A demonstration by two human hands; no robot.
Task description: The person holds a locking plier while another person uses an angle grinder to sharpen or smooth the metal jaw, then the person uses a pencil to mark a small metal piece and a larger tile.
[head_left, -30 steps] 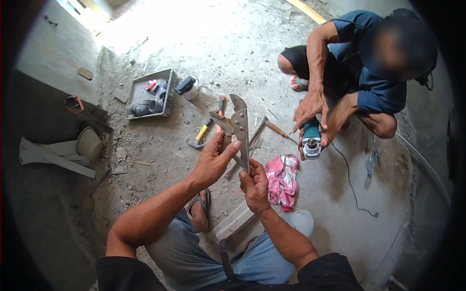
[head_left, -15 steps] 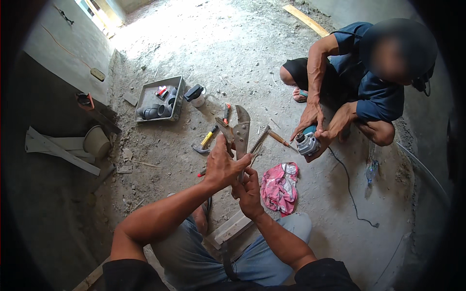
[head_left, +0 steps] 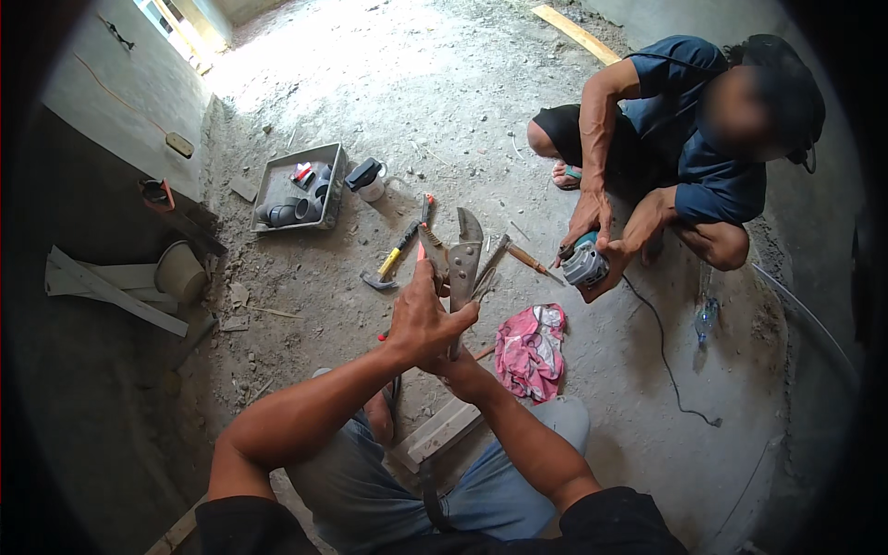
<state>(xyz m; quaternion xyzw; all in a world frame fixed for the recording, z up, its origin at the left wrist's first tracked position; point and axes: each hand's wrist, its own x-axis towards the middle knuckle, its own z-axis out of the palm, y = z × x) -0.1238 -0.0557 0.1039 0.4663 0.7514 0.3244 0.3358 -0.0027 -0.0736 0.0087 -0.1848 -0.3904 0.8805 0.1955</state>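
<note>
Closest to the camera, at the lower middle of the frame, the person's two forearms come up over grey shorts and meet just above centre. Up front, the left hand [head_left: 421, 319] is wrapped around the lower part of a large pair of metal cutters [head_left: 460, 268], fingers curled over one handle and the thumb stretched across toward the other. Behind and beneath it, the right hand [head_left: 458, 365] is mostly hidden; it seems to close on the bottom end of the handles, though how tightly its grip is shut I cannot tell. From both hands the tool runs almost straight up the frame: its long axis is near vertical, handles low in the palms, and the curved blade tip points toward the upper middle, away from the body. So the working end lies above the grip, and the left hand sits nearer to it than the right.

Just right of the hands a pink cloth [head_left: 530, 350] lies crumpled on the concrete floor [head_left: 647, 435]. Left of the blade, a yellow-handled hammer [head_left: 392, 261] rests on the floor. Further up and left sits a grey tray [head_left: 273, 176] with pipe fittings. At the upper right a crouching co-worker holds a teal power tool [head_left: 585, 262] down on the floor, its cord trailing toward lower right
</note>
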